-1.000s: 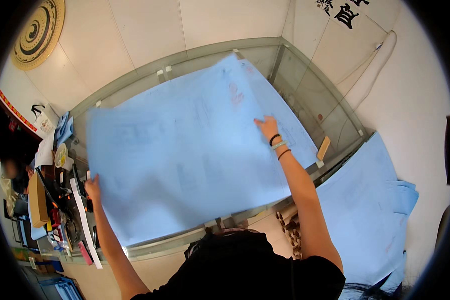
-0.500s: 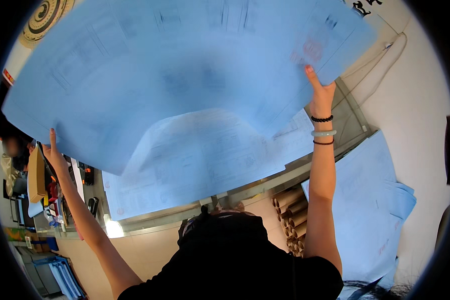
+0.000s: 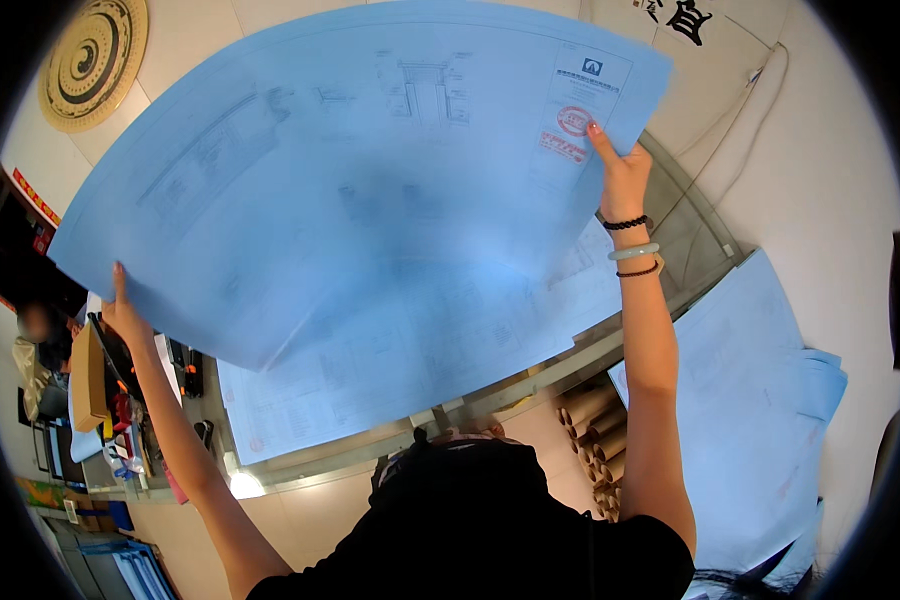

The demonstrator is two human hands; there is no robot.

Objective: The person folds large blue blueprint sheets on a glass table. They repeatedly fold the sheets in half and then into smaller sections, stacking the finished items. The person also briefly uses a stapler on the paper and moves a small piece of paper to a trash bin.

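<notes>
A large blue drawing sheet with line drawings and red stamps spans the upper middle, held up and bowed between my hands. My left hand grips its lower left corner, thumb on the front face. At the right edge, my right hand pinches the sheet beside a red stamp, thumb on top and fingers hidden behind. Beads and a pale bangle circle that wrist. Beneath lies another blue printed sheet on the glass-topped table, partly covered by the raised one.
Cardboard tubes stand stacked below the table edge. More blue sheets lie at the right. Tools and a brown box crowd the table's left end. A seated person is at the far left. A round woven disc is at the upper left.
The raised sheet has come down, its top edge now showing and its print sharper. My right hand has shifted slightly left and up; my left hand has moved a little right.
</notes>
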